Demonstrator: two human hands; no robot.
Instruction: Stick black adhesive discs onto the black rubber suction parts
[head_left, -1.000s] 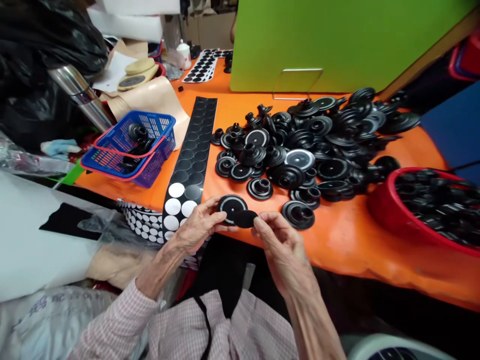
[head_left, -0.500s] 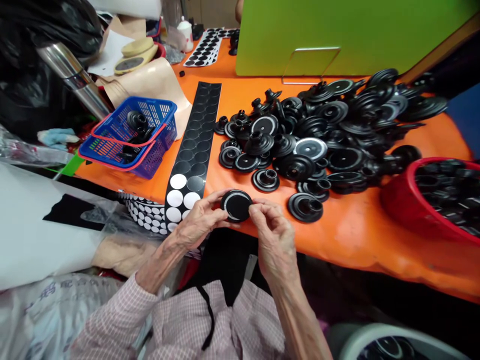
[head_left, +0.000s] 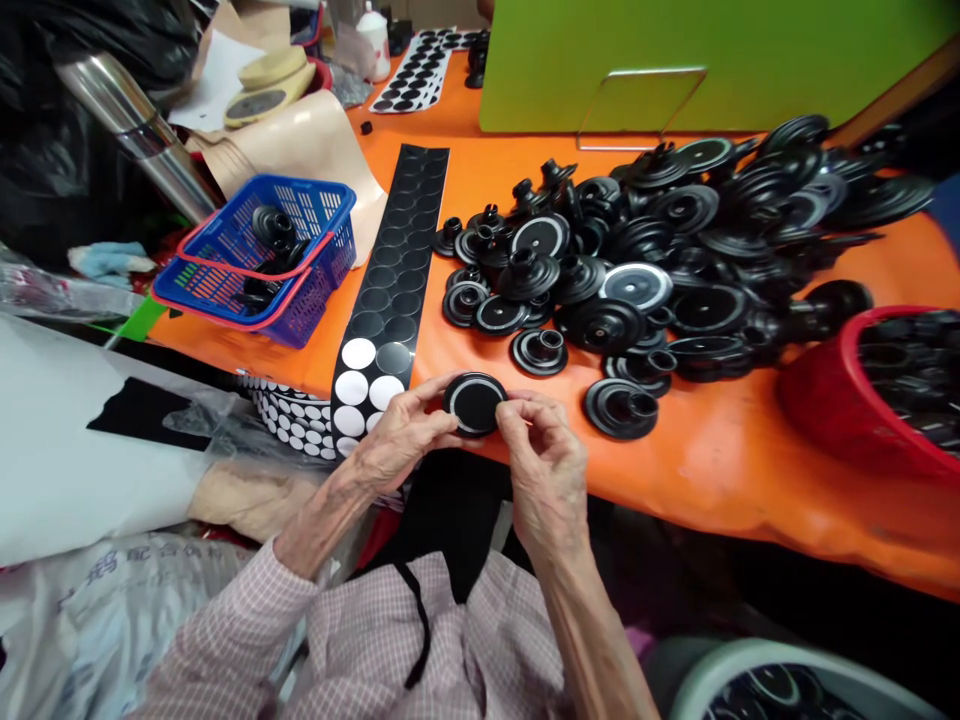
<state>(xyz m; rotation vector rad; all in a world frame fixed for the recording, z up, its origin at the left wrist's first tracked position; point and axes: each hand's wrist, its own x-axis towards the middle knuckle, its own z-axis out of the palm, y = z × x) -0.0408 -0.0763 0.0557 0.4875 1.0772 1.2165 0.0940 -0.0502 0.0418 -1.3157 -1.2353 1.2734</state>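
My left hand (head_left: 405, 432) grips the left edge of a black disc-shaped part (head_left: 475, 405), thumb on top and fingers beneath. A black round sticker lies on its flat face, inside a thin pale ring. At the right rim, my right hand (head_left: 546, 455) pinches the same part with thumb and forefinger. Just beyond the left hand runs a strip of black round stickers (head_left: 397, 250); white circles show at its near end, which hangs over the table edge. Several similar black parts (head_left: 615, 270), with stepped flanges and short stems, are heaped beyond the right hand.
A blue basket (head_left: 330, 240) with black parts stands left, beside a steel flask (head_left: 142, 140). A red tub (head_left: 814, 400) of black pieces is at right. Behind the heap stands a green panel (head_left: 555, 70). A pale bucket (head_left: 697, 675) sits below the orange table (head_left: 720, 500).
The view has shifted slightly, so the table things appear a little displaced. Both hands keep hold of the disc-shaped part, with the right fingers still at its rim.
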